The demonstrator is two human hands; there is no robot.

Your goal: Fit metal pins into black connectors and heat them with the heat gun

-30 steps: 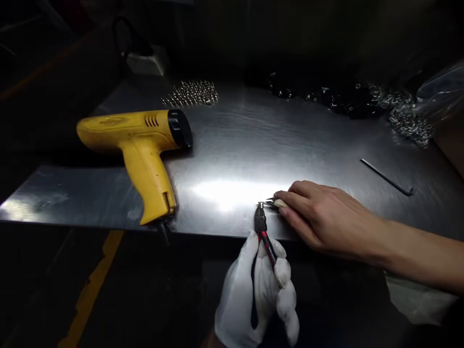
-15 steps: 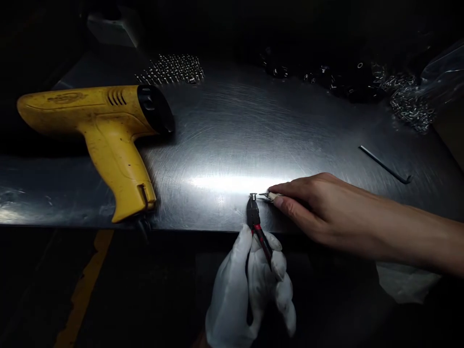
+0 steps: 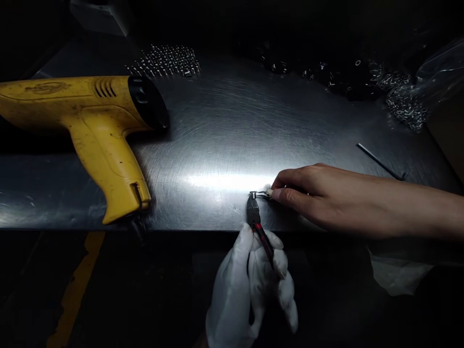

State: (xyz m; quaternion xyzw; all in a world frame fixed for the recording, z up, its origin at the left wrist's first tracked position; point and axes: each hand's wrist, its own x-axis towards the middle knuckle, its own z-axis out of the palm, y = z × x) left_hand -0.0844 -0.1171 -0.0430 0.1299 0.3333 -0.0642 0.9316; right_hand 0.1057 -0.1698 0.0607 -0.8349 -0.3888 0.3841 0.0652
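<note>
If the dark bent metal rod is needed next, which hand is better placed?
Probably right: the bare right hand is nearer the rod, though holding a small pale object; the white-gloved left hand grips red-and-black pliers.

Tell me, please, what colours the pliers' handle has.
Red and black; the handle of the pliers shows best in the head view.

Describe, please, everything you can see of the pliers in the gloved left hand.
The pliers have a dark, metallic head and red and black grips. They rest in the gloved left hand, head pointing away from the person, by the front edge of the metal table. A small shiny part sits at their tips. Whether they touch the table is unclear.
</note>
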